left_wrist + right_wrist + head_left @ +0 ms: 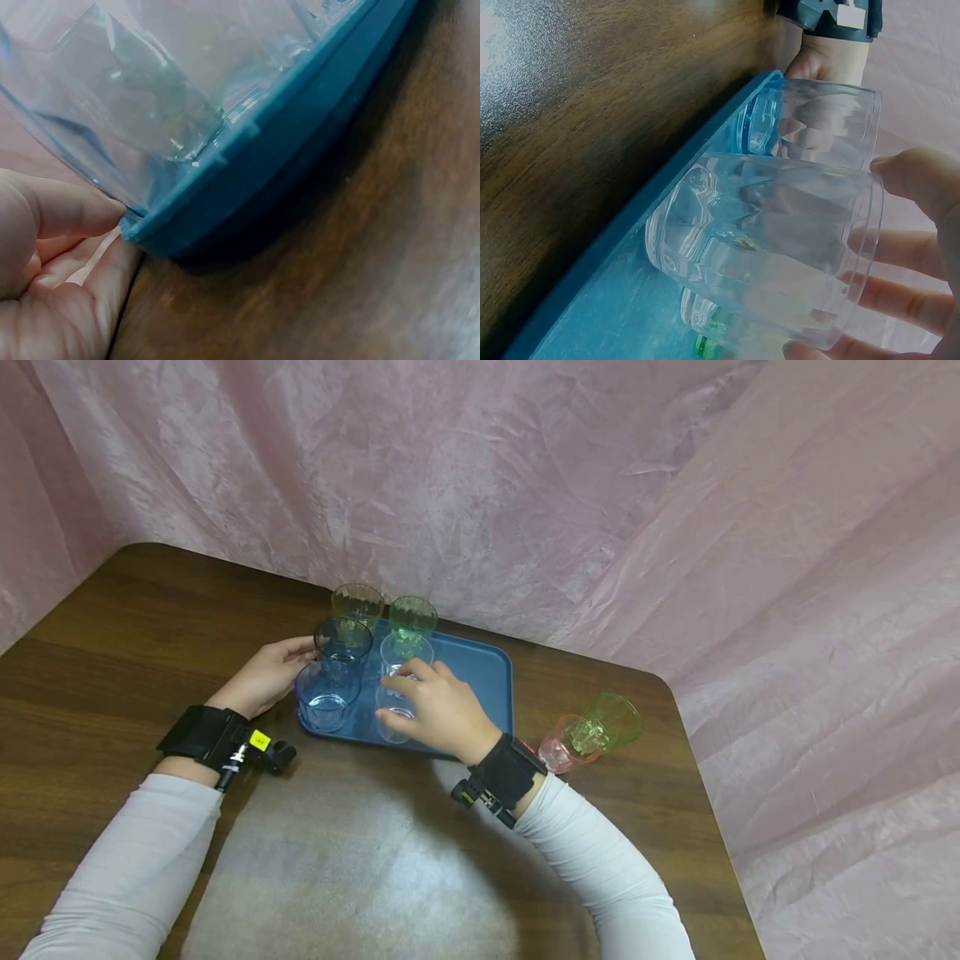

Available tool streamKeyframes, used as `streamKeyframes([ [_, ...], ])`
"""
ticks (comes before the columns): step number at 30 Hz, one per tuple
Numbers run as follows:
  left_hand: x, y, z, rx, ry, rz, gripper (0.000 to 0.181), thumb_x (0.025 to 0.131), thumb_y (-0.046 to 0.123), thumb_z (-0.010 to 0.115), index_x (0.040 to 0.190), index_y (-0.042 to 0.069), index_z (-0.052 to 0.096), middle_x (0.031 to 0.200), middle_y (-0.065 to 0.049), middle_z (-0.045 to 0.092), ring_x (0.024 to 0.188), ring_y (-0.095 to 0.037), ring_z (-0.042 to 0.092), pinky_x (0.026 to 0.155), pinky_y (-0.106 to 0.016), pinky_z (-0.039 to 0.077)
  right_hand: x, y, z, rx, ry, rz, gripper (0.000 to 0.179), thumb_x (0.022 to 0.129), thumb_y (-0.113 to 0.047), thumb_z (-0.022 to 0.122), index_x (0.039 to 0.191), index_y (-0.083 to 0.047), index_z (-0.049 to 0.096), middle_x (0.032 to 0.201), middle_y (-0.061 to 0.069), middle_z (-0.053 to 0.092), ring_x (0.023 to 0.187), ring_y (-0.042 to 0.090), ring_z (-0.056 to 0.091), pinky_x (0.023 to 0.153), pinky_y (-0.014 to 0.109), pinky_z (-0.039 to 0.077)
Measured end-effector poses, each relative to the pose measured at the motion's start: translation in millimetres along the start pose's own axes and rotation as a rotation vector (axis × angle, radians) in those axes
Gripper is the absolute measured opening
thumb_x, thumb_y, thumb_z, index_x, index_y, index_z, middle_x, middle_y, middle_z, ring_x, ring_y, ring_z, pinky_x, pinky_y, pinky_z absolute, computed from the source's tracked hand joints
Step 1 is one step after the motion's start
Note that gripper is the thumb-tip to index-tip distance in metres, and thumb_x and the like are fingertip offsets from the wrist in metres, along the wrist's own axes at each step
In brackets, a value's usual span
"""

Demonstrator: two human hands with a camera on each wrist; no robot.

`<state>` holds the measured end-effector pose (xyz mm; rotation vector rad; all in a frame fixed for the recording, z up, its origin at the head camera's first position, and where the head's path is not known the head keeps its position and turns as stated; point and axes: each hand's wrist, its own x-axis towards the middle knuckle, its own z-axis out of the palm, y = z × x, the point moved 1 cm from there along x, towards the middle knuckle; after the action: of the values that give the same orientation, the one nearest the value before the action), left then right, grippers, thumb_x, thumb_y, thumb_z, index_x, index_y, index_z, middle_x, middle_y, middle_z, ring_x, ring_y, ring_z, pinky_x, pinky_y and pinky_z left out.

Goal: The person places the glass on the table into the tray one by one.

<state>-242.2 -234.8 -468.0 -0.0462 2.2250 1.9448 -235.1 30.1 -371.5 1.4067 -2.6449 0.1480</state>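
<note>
A blue tray [483, 681] lies on the table with several see-through cups in two rows. At its left end my left hand [270, 678] pinches the rim, thumb and fingers at the tray edge [217, 180] in the left wrist view. My right hand [442, 710] grips a clear cup [772, 225] around its mouth, thumb on one side and fingers on the other. This cup stands upright at the tray's front. Behind it are another clear cup [407, 647] and a green cup [414, 617]. The left row holds a blue cup [327, 700], a dark grey cup [342, 643] and an amber cup [357, 603].
Right of the tray, a pink cup [566, 747] and a yellow-green cup [621, 720] are on the wooden table [645, 827], overlapping in the head view. A pink curtain [450, 485] hangs behind the table and along its right side.
</note>
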Motion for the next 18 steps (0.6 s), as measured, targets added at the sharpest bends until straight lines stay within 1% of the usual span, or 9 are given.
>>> streamKeyframes([
  [11,1.6,0.2,0.5,0.001,0.010,-0.018,0.048,0.105,0.014,0.035,0.150,0.001,0.022,0.154,-0.026,0.022,0.139,-0.036,0.025,0.113,-0.052,0.027,-0.8,0.9,-1.3,0.017,-0.032,0.012,0.047,0.092,-0.050,0.054,0.127,-0.020,0.062,0.124,0.003,0.059,0.098,0.023,0.054,0.071,0.035,0.056],
  [18,0.4,0.4,0.8,-0.001,0.009,-0.015,0.048,0.105,0.012,0.034,0.149,0.000,0.021,0.154,-0.026,0.021,0.140,-0.037,0.024,0.113,-0.053,0.026,-2.2,-0.3,-1.4,0.020,-0.029,0.007,0.046,0.093,-0.049,0.054,0.127,-0.020,0.062,0.123,0.003,0.059,0.100,0.023,0.053,0.074,0.034,0.056],
])
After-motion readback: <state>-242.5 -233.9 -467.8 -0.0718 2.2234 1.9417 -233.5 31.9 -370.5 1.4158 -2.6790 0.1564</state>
